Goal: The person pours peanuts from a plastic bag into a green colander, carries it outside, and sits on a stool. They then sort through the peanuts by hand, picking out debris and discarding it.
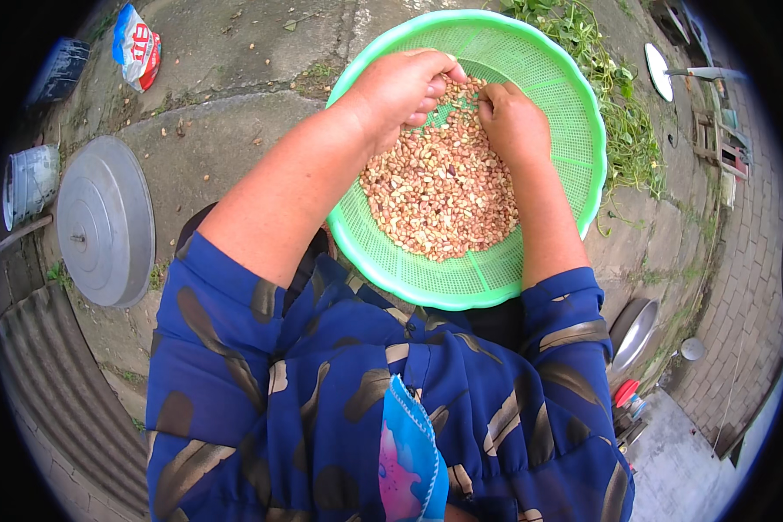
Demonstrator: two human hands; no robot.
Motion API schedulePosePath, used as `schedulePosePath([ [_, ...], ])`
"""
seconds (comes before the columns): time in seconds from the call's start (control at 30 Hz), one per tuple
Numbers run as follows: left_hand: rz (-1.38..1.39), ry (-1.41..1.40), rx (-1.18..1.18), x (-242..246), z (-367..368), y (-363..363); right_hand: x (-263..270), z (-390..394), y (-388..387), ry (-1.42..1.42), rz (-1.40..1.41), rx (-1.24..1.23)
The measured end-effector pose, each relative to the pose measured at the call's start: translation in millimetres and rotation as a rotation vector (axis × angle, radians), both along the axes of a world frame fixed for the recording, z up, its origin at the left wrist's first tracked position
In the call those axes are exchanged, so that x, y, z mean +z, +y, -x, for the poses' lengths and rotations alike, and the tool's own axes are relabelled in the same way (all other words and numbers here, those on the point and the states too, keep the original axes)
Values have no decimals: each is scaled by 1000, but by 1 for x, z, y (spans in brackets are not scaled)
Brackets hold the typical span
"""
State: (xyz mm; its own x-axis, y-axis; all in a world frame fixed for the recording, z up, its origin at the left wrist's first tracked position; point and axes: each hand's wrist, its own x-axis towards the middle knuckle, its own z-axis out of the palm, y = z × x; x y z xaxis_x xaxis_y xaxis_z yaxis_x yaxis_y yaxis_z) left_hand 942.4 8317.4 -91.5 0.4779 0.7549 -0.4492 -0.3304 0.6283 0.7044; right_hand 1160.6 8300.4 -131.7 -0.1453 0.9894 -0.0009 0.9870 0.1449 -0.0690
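A round green plastic sieve basket [554, 72] with a wavy rim lies before me and holds a wide layer of shelled peanuts [444, 196], mostly pinkish with some pale and a few dark ones. My left hand [408, 91] is over the basket's upper middle, fingers curled and thumb against the index finger; whether a peanut is between them I cannot tell. Just to its right, my right hand [514, 121] reaches down at the edge of the peanuts, its fingertips bent and partly hidden. A strip of green mesh shows between the peanuts near both hands.
Green vines [626, 130] lie beside the basket's right rim. At the left are a large round metal lid [107, 222], a bucket [32, 183] and a printed plastic bag [137, 49]. A metal basin [634, 336] stands at the lower right on the cracked concrete.
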Motion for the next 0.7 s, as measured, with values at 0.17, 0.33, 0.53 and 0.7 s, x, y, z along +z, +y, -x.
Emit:
schedulePosePath([
  [0.17,-5,-16,30,-4,-3,-9,25,11,1,411,58,-225],
  [0.33,195,-71,71,-7,-8,-13,61,44,-14,837,-60,-21],
  [0.53,300,-254,74,-4,-3,-3,73,56,-23,704,-191,53],
  [0.7,199,-259,61,-1,8,-1,69,50,-56,737,439,275],
])
